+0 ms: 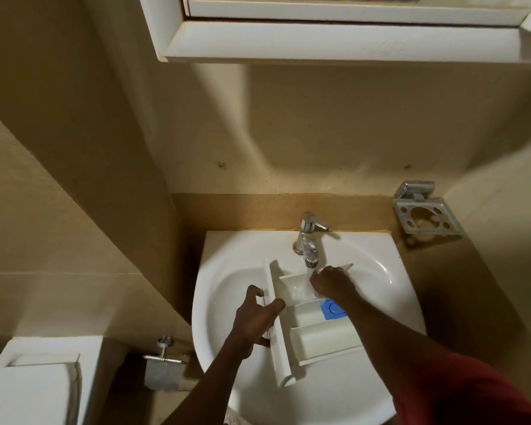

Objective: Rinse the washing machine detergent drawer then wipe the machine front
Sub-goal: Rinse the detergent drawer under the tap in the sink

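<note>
So the detergent drawer is lying in the white washbasin, compartments facing up and its front panel on the left hand's side. The left hand grips that front panel, thumb hooked over the top edge and fingers curled round the outer face. The right hand is down in the far compartment, right under the chrome tap, with water running over it into the drawer. Its fingers are tucked out of sight, so I can't tell whether they hold anything. Just on the near side of the right wrist sits the blue siphon cap. Past the right hand and off to its right, a chrome toothbrush holder sticks out of the wall. Down left of the left forearm there's a metal toilet roll holder and a white cistern. High above both hands hangs a white mirror cabinet with an embossed mark on its frame, too faint to read.
</note>
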Motion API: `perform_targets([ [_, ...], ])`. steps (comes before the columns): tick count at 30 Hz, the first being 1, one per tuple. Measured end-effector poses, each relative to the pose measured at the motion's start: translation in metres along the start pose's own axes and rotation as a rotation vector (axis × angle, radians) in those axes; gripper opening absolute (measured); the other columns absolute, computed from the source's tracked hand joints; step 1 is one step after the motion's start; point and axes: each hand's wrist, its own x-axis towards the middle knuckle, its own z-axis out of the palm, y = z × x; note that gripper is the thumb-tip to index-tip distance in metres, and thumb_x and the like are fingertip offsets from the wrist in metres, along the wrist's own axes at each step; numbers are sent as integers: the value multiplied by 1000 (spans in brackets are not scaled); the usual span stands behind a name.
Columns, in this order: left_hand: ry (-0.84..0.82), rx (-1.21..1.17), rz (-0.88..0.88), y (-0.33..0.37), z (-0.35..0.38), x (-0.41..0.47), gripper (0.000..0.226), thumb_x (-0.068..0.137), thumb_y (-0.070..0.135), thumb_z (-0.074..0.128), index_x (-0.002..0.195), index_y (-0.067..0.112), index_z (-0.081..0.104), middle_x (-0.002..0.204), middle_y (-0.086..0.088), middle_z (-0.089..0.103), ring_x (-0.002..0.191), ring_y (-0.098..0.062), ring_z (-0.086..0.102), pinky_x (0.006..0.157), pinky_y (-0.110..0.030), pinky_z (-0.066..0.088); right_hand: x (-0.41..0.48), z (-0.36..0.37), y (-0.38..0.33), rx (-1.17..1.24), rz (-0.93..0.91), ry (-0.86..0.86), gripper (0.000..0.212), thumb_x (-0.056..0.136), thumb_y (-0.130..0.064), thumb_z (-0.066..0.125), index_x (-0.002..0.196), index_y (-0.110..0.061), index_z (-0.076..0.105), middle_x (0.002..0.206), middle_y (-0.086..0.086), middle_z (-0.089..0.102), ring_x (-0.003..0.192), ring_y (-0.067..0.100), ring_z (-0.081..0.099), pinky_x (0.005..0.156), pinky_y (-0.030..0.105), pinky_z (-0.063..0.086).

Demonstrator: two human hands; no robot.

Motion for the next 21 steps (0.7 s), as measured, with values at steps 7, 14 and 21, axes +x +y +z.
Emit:
perform_targets([
  [7, 25, -11, -25, 2, 0, -2, 49, 68, 43, 69, 104, 22, 43, 95, -15, 67, 73, -26, 63, 57, -43, 61, -23, 25, -48, -71, -454, -90, 33, 95, -15, 42, 111, 3, 63, 118, 22, 63, 110, 36, 59, 90, 40, 45],
  [14, 18, -20, -11, -2, -1, -3, 42, 76, 34, 65, 110, 20, 43, 88, -13, 63, 73, -26, 65, 57, -41, 61, -10, 2, -20, -3, -12, 185, 42, 90, -26, 50, 124, -1, 53, 127, 18, 57, 120, 34, 52, 99, 33, 41],
  [21, 69, -13, -1, 0, 4, -5, 38, 81, 31, 67, 109, 19, 44, 84, -10, 60, 72, -24, 63, 52, -34, 57, -34, 16, -51, -235, -450, -172, 34, 91, -23, 53, 118, -3, 58, 125, 16, 59, 117, 31, 54, 93, 33, 42],
])
